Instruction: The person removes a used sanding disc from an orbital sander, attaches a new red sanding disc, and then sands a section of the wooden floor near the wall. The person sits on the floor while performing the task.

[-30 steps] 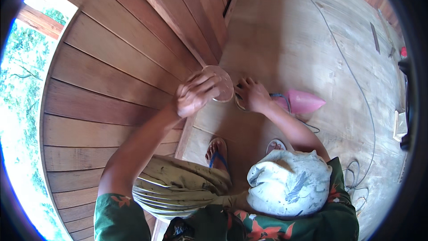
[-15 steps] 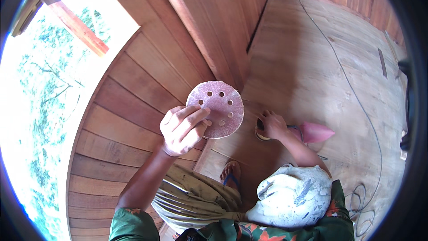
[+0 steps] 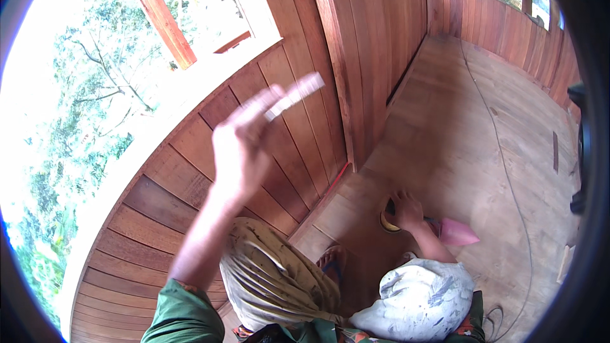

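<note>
My left hand [image 3: 241, 146], smeared by motion, is raised in front of the plank wall and pinches a round sanding disc [image 3: 297, 95]. The disc is turned nearly edge-on, so its holed face hardly shows. Low on the right, my right hand [image 3: 406, 211] lies over the top of a sander [image 3: 387, 221] on the wooden floor, fingers curled around its dark upper part. Behind that hand, a pink dust bag [image 3: 459, 232] sticks out to the right. My wrist and hand cover much of the sander.
A thin cable [image 3: 506, 159] runs along the floor [image 3: 457, 152] on the right and coils near the lower edge. Reddish plank walls [image 3: 254, 171] rise at left and ahead, with a wide window opening on the left. A dark flat strip [image 3: 555, 152] lies far right. My sandalled foot [image 3: 332, 262] is near the sander.
My left hand has lifted up and tilted the sanding disc from face-on to nearly edge-on. The view has swung to show more of the far walls. My right hand stays on the sander.
</note>
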`<state>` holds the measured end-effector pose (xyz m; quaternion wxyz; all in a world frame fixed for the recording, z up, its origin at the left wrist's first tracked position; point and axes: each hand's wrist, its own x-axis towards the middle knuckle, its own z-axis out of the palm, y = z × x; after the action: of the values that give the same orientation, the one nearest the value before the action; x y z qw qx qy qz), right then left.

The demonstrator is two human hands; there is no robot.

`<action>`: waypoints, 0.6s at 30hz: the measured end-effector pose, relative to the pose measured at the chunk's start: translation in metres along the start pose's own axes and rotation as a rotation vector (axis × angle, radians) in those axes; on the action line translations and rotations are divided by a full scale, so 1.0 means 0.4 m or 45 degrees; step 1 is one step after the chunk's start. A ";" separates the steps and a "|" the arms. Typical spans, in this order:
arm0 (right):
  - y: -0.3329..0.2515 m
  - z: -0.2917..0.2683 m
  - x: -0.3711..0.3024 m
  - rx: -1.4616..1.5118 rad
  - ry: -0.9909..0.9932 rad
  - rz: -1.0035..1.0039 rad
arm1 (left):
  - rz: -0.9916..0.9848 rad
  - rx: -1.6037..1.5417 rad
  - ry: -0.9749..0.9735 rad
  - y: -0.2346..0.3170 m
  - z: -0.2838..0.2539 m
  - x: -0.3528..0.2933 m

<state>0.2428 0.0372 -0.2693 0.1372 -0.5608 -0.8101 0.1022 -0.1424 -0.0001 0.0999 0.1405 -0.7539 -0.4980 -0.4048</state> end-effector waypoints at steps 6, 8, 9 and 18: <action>0.003 -0.006 -0.001 -0.053 0.082 0.025 | -0.177 0.465 -0.083 -0.059 -0.131 0.262; 0.001 -0.001 0.007 -0.109 0.099 0.007 | -0.446 0.386 -0.628 -0.077 -0.129 0.275; 0.001 0.001 0.012 -0.127 0.109 0.016 | -0.408 0.418 -0.608 -0.086 -0.123 0.272; 0.027 0.023 0.026 -0.010 0.034 -0.018 | -0.190 0.491 -0.481 -0.098 -0.106 0.247</action>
<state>0.2457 0.0505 -0.2802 0.1463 -0.5568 -0.8126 0.0905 -0.1789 0.0551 0.1933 0.1558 -0.7367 -0.6372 -0.1642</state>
